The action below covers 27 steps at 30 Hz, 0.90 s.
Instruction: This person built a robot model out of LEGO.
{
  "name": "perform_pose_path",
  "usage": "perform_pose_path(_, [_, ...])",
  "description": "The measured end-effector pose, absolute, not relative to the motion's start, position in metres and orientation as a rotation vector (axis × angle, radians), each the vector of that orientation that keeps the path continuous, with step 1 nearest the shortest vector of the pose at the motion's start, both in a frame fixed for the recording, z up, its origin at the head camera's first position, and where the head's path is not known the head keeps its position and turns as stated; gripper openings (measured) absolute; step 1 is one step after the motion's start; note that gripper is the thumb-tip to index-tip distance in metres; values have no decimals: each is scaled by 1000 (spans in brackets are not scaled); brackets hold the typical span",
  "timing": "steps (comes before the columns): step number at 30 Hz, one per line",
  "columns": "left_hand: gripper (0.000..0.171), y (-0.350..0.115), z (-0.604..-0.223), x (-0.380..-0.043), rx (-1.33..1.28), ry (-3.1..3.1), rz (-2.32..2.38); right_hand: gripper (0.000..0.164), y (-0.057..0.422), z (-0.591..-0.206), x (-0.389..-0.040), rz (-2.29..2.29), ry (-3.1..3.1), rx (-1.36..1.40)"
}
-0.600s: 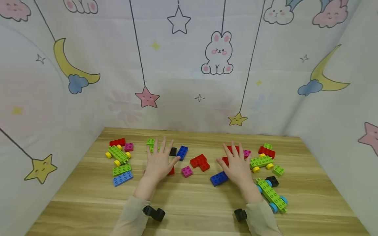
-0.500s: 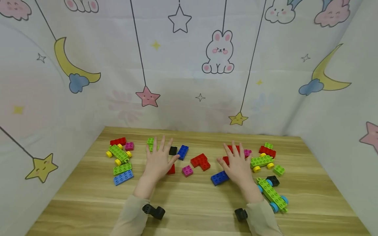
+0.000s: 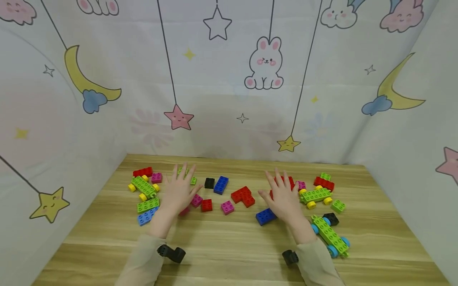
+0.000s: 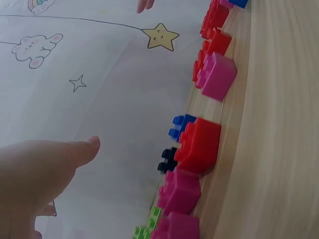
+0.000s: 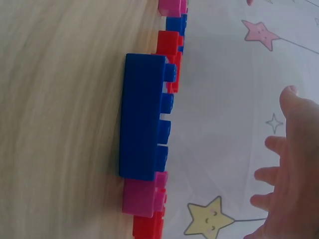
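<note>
Spread fingers on my left hand (image 3: 176, 193) hover over the left-hand bricks and hold nothing. Near its thumb lie a magenta brick (image 3: 196, 200) and a red square brick (image 3: 206, 205); green bricks (image 3: 193, 181) are partly hidden behind its fingers. The left wrist view shows that hand apart from the red brick (image 4: 200, 145). My right hand (image 3: 285, 200) is likewise spread and holds nothing, above red bricks (image 3: 290, 182) that it partly covers. A long dark blue brick (image 3: 266, 217) lies beside its thumb side, and in the right wrist view the blue brick (image 5: 142, 117) stands clear of the fingers.
A green wheeled base with yellow wheels (image 3: 143, 187) sits at the left, another yellow-wheeled base (image 3: 316, 195) at the right. Nearer me is a blue-wheeled green base (image 3: 330, 236). Red bricks (image 3: 243, 196) lie mid-table (image 3: 229, 250). A printed cloth (image 3: 222, 87) surrounds the table.
My left hand has shifted left, uncovering magenta and red bricks. My right hand has moved slightly left, showing more of the red bricks behind it. The bricks have not moved.
</note>
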<state>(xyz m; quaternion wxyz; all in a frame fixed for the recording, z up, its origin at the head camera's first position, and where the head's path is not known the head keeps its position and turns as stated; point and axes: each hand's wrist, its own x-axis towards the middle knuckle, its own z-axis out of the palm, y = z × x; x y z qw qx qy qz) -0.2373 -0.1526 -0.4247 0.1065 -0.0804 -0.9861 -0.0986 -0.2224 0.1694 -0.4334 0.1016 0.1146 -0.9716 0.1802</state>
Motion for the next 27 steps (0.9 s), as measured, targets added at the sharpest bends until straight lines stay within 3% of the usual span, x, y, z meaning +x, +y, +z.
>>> perform_pose_path(18, [63,-247,-404,-241,-250,-2932,-218,65,165,-431,-220,633,-2816,444])
perform_pose_path(27, [69,-292,-400,-241,-392,-3060,-239,62,171,-436,-218,670,-2783,469])
